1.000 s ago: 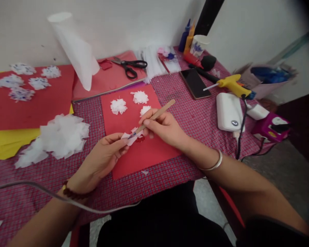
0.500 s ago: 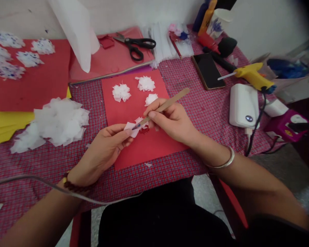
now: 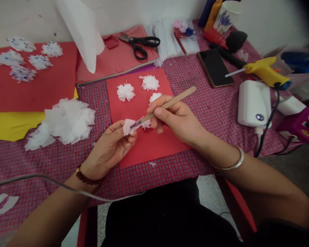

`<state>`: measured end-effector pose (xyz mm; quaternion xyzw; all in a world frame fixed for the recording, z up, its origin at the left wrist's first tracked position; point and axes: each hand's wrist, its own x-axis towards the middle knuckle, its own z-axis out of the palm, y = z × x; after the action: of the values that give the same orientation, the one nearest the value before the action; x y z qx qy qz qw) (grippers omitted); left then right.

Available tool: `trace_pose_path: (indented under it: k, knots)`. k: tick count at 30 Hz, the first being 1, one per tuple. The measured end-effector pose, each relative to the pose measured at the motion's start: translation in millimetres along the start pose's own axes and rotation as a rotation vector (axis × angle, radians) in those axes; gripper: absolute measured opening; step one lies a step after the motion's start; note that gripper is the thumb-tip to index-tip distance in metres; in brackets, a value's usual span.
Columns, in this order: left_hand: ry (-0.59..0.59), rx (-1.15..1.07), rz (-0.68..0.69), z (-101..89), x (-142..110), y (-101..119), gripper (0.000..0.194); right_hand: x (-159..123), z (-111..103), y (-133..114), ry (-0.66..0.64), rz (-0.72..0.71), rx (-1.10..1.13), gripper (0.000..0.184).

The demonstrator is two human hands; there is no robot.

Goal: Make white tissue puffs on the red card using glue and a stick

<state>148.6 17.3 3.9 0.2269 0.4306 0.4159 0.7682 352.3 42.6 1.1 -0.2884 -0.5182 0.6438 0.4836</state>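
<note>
My left hand (image 3: pixel 109 149) pinches a small white tissue piece (image 3: pixel 128 126) above a red paper sheet (image 3: pixel 144 144). My right hand (image 3: pixel 176 118) grips a wooden stick (image 3: pixel 170 103) like a pen, its blue-tinted tip touching the tissue piece. Three white tissue flowers (image 3: pixel 125 91) lie on the far part of the red sheet, one just beyond my right fingers. A small dark red blob (image 3: pixel 147 129) sits on the sheet under the stick.
A heap of white tissue squares (image 3: pixel 64 121) lies left. Blue-speckled flowers (image 3: pixel 23 61) rest on a big red sheet. Black scissors (image 3: pixel 141 44), a phone (image 3: pixel 215 68), a yellow glue gun (image 3: pixel 264 70), a white power bank (image 3: pixel 253 104), bottles and a cup stand behind. A grey cable (image 3: pixel 41 180) crosses my left forearm.
The view has tilted and shifted slightly, so everything sits a little right. My left fingers have curled the tissue piece up more against the stick's tip.
</note>
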Motion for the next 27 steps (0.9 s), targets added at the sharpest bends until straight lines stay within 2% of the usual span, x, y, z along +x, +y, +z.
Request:
trace_pose_path:
  k: [6, 14, 18, 23, 27]
  knots:
    - [0.113, 0.095, 0.140, -2.2, 2.1, -1.2, 0.011, 0.2, 1.9, 1.6, 0.000, 0.023, -0.032, 0.029]
    - [0.091, 0.176, 0.165, 3.5, -1.4, -4.1, 0.010, 0.6, 7.8, 0.9, 0.025, -0.004, -0.166, 0.040]
    - [0.088, 0.262, 0.198, 3.2, -1.0, -6.3, 0.009, 1.2, 8.2, 7.0, 0.009, -0.015, -0.105, 0.040]
    - [0.135, 0.321, 0.209, -0.5, 1.9, -0.4, 0.005, 5.1, 3.6, 10.5, -0.123, -0.024, 0.000, 0.035]
    - [0.158, 0.349, 0.244, -0.5, -0.4, 0.3, 0.003, 7.1, 3.0, 11.4, -0.074, -0.045, -0.029, 0.038]
